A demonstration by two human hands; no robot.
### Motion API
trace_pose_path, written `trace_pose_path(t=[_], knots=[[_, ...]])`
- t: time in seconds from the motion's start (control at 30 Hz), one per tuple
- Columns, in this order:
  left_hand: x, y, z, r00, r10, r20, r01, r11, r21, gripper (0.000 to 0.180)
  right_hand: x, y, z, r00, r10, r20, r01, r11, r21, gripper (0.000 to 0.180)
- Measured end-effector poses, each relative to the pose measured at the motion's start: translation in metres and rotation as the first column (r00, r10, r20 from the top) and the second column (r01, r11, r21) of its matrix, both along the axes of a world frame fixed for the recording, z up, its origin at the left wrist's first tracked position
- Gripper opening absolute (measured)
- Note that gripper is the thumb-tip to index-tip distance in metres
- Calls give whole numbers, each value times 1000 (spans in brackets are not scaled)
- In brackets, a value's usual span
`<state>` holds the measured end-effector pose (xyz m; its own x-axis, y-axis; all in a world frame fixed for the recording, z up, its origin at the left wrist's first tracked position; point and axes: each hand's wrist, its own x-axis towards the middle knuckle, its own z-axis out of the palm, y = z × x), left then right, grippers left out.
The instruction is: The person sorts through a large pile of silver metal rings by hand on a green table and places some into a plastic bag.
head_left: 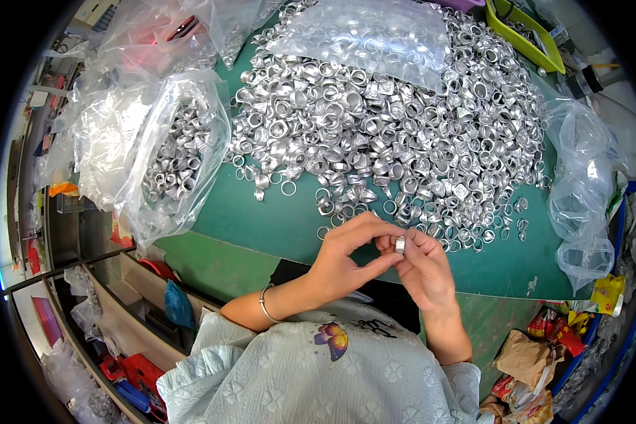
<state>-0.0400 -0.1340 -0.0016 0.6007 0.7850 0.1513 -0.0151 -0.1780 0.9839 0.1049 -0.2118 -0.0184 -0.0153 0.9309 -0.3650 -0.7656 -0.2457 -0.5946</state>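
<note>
A small silver-coloured metal ring [400, 244] is held up between my two hands, just in front of the near edge of a big heap of similar rings [360, 134]. My left hand [343, 258], with a bangle [263, 302] on its wrist, curls its index finger and thumb in to the ring. From the other side my right hand [429, 274] pinches the ring with its thumb and fingertips. Both sets of fingertips meet at it and cover part of its band. The heap lies on a green table [275, 230], with several loose rings along its front edge.
Left of the heap, a see-through plastic bag [215, 152] lies open with rings inside. A flat plastic bag [353, 32] covers the heap's back. Crumpled plastic [583, 177] lies at the right edge. A yellow-green basket [537, 53] stands back right; open drawers [131, 297] are at lower left.
</note>
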Motion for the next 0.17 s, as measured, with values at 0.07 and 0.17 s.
trace_pose_path(t=[0.07,0.17], knots=[[0,0,1,1000,-4,-10,4,1000,1,31,0,-1,1,1000,-8,-8,7,1000,-5,18],[-1,-1,2,1000,-6,-15,6,1000,-4,31,0,-1,4,999,-14,30,13,999,44,20]])
